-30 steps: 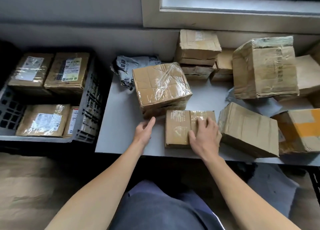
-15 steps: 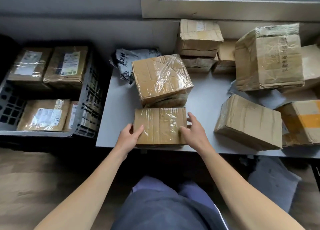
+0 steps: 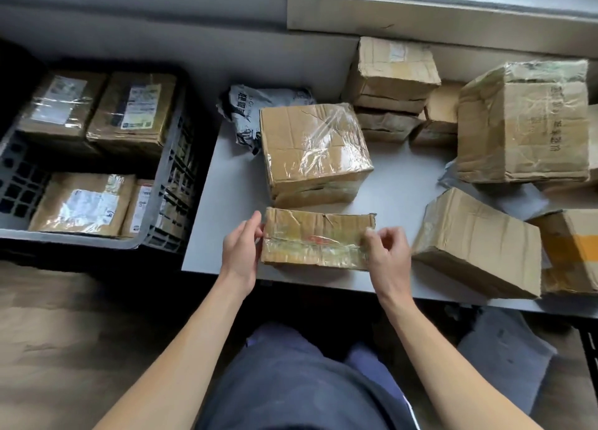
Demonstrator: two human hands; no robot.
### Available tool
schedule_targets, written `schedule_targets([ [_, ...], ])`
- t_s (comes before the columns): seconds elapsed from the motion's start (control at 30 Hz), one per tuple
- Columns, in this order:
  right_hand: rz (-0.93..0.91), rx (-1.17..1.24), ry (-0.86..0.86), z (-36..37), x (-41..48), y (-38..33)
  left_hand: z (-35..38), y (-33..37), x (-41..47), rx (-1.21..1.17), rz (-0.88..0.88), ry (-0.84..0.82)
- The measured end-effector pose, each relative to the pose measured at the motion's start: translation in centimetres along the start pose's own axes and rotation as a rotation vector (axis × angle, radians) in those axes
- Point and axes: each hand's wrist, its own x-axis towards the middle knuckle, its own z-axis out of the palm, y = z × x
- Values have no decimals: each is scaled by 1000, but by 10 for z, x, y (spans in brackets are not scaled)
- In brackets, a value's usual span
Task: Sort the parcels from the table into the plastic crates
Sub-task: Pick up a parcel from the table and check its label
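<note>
Small parcel (image 3: 315, 238) sat at the near edge of the surface (image 3: 226, 203), tipped up with its taped face toward the camera. Couldn't tell if its lower edge touched the surface.
Left grip (image 3: 241, 251) held the parcel's left end, fingers closed round it. Right grip (image 3: 386, 254) pinched the right end.
Taped box (image 3: 314, 151) was at 12 o'clock, just beside the parcel. Grey mailer bag (image 3: 249, 106) was at 11 o'clock behind that box.
Tilted box (image 3: 475, 245) was at 3 o'clock, near the right grip. Large box (image 3: 524, 122) was at 2 o'clock and stacked boxes (image 3: 393, 70) at 1 o'clock.
Plastic crate (image 3: 174, 183) was at 9–10 o'clock, off the surface, with four labelled parcels (image 3: 81, 203) inside.
</note>
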Motion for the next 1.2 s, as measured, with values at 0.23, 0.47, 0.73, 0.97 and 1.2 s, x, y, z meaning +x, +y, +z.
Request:
schedule_targets([
  [0.23, -29, -116, -99, 4, 8, 14, -3, -13, 18, 265, -53, 52],
  [0.47, -5, -94, -82, 0, 7, 14, 4, -4, 7, 230, -220, -132],
  [0.73, 165, -100, -161, 30, 3, 18, -25, 70, -12, 385, 32, -270],
  [0.97, 207, -287, -319, 60, 3, 14, -28, 62, -13, 470, 48, -223],
  [1.2, 189, 150, -229, 38, 4, -33, -42, 28, 20, 302, -67, -105],
])
